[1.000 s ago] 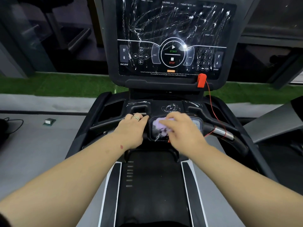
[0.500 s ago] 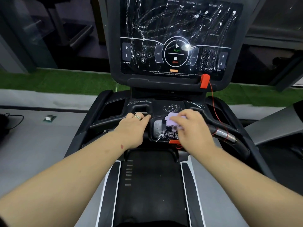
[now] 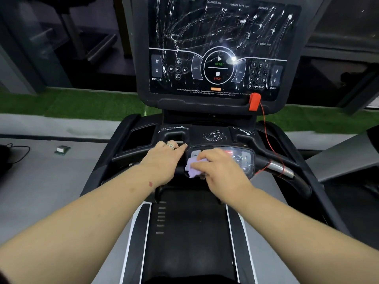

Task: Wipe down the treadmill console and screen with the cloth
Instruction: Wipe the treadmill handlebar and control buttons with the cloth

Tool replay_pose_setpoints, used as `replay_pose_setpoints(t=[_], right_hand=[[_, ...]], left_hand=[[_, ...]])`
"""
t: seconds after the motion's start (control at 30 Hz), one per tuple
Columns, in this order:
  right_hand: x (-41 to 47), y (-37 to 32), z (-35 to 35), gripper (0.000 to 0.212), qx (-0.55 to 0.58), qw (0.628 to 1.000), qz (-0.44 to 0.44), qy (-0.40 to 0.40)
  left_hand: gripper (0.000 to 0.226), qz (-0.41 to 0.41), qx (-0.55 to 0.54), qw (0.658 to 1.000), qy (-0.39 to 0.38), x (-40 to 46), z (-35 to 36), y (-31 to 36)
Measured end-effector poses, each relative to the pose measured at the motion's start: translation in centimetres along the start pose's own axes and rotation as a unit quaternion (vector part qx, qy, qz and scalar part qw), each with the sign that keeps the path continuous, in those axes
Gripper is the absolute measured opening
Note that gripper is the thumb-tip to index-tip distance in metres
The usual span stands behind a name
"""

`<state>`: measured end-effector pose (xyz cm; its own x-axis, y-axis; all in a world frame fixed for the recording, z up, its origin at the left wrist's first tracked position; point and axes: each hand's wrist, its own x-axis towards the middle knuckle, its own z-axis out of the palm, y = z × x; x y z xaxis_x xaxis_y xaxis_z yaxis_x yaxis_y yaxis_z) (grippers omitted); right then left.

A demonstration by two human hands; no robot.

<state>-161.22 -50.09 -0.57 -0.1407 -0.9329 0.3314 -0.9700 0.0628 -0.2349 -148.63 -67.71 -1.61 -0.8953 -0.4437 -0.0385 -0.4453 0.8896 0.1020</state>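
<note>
The treadmill's big black screen [image 3: 221,48] stands upright ahead, streaked with white smears. Below it lies the console [image 3: 213,136], also marked with white scribbles, and a small glossy control panel [image 3: 244,158] on the handlebar. My right hand [image 3: 221,171] presses a crumpled lilac cloth [image 3: 193,168] onto the panel's lower left part. My left hand [image 3: 164,160], with a ring on one finger, rests on the handlebar just left of the panel, fingers curled over the bar.
A red safety key [image 3: 254,101] clips to the screen's lower right, its red cord [image 3: 268,140] running down to the right handlebar [image 3: 281,169]. The black running belt [image 3: 192,232] lies below. Grey floor, a small box [image 3: 62,149] and a cable [image 3: 18,154] lie left.
My right hand has slid the cloth from the panel's upper middle down and to the left. My left hand has stayed on the handlebar.
</note>
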Motion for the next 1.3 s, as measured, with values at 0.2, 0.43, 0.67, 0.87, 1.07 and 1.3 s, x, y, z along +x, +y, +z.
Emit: replay_pose_setpoints(t=[0.2, 0.43, 0.67, 0.87, 1.07, 1.3], right_hand=[[1.0, 1.4, -2.1, 0.039, -0.002, 0.999, 0.008, 0.046], [-1.1, 2.8, -1.8, 0.029, -0.118, 0.989, -0.081, -0.031], [0.2, 0.0, 0.2, 0.037, -0.111, 0.992, -0.065, 0.004], [-0.6, 2.3, -2.2, 0.03, -0.133, 0.99, -0.034, -0.044], [-0.1, 0.4, -0.2, 0.038, -0.118, 0.992, -0.041, -0.023], [0.8, 0.4, -1.9, 0.037, -0.103, 0.993, 0.058, 0.028]], left_hand=[[0.082, -0.005, -0.007, 1.0, 0.008, 0.0, 0.2, -0.2], [0.082, -0.005, -0.018, 1.0, 0.015, -0.1, 0.1, 0.0], [0.081, -0.007, -0.015, 1.0, 0.007, -0.2, 0.1, 0.0], [0.085, -0.009, -0.019, 1.0, 0.011, -0.1, 0.2, -0.1], [0.084, -0.008, -0.015, 1.0, 0.006, 0.0, 0.2, -0.2], [0.084, -0.012, -0.016, 1.0, 0.013, 0.0, 0.4, -0.2]])
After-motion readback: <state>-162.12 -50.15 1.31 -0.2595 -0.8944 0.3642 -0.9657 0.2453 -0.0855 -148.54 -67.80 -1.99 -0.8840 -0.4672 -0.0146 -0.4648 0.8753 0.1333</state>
